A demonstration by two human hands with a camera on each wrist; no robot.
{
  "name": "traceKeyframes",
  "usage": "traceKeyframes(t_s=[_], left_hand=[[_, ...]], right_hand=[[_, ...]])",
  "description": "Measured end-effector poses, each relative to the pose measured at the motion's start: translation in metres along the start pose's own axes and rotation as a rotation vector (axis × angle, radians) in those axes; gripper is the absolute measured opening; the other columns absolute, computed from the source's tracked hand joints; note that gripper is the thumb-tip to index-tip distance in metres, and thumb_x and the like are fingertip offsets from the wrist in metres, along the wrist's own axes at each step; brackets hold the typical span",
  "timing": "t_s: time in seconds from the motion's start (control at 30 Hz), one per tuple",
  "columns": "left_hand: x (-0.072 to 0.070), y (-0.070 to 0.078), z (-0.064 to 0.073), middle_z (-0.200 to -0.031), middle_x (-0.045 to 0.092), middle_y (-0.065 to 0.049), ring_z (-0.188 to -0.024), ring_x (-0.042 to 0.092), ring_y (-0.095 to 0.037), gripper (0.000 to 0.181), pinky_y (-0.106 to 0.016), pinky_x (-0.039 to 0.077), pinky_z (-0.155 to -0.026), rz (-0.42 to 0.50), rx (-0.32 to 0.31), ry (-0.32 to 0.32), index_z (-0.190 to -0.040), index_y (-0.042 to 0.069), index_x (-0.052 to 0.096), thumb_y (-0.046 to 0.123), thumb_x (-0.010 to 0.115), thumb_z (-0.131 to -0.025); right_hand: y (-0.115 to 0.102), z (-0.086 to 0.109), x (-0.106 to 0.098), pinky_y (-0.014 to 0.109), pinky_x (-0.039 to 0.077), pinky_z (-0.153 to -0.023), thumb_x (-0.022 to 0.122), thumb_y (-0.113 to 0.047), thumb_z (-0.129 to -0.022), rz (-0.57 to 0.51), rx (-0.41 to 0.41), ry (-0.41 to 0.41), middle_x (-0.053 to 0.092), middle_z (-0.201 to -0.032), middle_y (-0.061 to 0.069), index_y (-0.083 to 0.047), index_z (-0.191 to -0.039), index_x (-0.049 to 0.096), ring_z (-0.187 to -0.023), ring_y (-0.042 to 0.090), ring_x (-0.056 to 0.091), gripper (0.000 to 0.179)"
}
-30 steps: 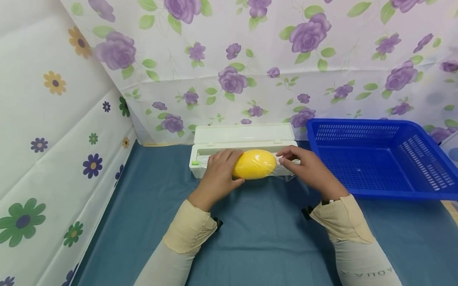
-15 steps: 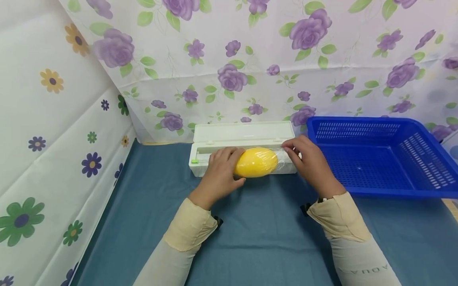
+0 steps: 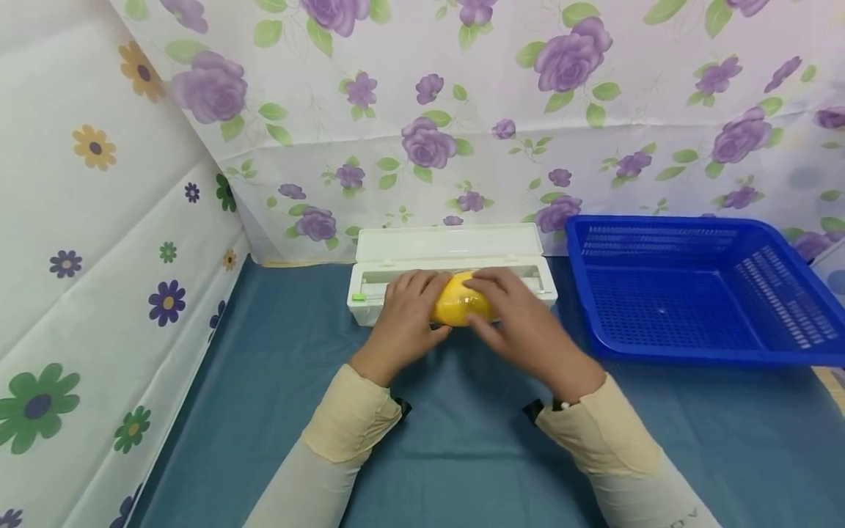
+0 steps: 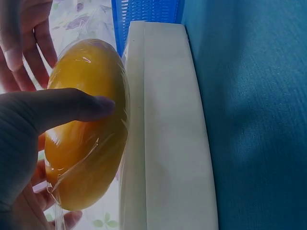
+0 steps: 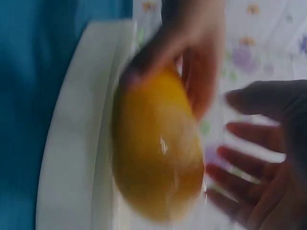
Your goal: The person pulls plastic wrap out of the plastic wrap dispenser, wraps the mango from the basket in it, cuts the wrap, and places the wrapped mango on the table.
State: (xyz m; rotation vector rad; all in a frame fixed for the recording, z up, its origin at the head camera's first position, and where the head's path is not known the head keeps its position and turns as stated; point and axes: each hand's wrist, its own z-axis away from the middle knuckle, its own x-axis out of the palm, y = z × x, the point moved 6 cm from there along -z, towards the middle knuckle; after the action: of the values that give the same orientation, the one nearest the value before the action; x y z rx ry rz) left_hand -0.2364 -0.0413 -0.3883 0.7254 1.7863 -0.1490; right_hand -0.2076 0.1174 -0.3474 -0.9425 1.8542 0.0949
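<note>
A smooth yellow oval fruit, mango-like (image 3: 457, 302), is wrapped in clear cling film that shines and creases on its skin (image 4: 86, 148). My left hand (image 3: 404, 323) grips its left end, with the thumb laid across the near side and the other fingers behind. From the right, my right hand (image 3: 524, 330) reaches over the fruit; the right wrist view shows its fingers (image 5: 244, 165) parted and beside the fruit. Just behind the hands stands a white cling film dispenser (image 3: 361, 314), its lid (image 3: 449, 242) raised and a green slide cutter (image 3: 359, 297) at its left end.
A blue plastic basket (image 3: 700, 352) with slotted sides stands right of the dispenser. Blue-green cloth (image 3: 277, 411) covers the table. Flower-printed sheets (image 3: 277, 169) hang behind and at the left.
My right hand pulled the film's end rightward, then let go and moved left over the fruit. My left hand has kept its grip.
</note>
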Motion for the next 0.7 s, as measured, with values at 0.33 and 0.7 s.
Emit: traceKeyframes(t_s=[0.33, 0.7], left_hand=[[-0.001, -0.002, -0.002, -0.144, 0.050, -0.010, -0.131, 0.049, -0.033, 0.080, -0.057, 0.033, -0.113, -0.004, -0.034, -0.044, -0.148, 0.018, 0.047, 0.033, 0.087, -0.081], [-0.001, -0.005, -0.004, -0.130, 0.055, -0.009, -0.122, 0.053, -0.029, 0.078, -0.055, 0.030, -0.114, 0.023, -0.047, -0.042, -0.147, 0.021, 0.049, 0.036, 0.085, -0.081]], right_hand=[[-0.013, -0.008, 0.026, 0.059, 0.038, -0.114, 0.086, -0.025, -0.082, 0.216, 0.139, -0.094, 0.050, -0.141, 0.022, -0.003, -0.148, 0.045, -0.132, 0.041, 0.050, 0.081], [0.010, -0.008, 0.028, 0.060, 0.039, -0.113, 0.089, -0.023, -0.078, 0.182, 0.103, -0.094, 0.052, -0.141, 0.019, -0.009, -0.142, 0.051, -0.131, 0.040, 0.050, 0.076]])
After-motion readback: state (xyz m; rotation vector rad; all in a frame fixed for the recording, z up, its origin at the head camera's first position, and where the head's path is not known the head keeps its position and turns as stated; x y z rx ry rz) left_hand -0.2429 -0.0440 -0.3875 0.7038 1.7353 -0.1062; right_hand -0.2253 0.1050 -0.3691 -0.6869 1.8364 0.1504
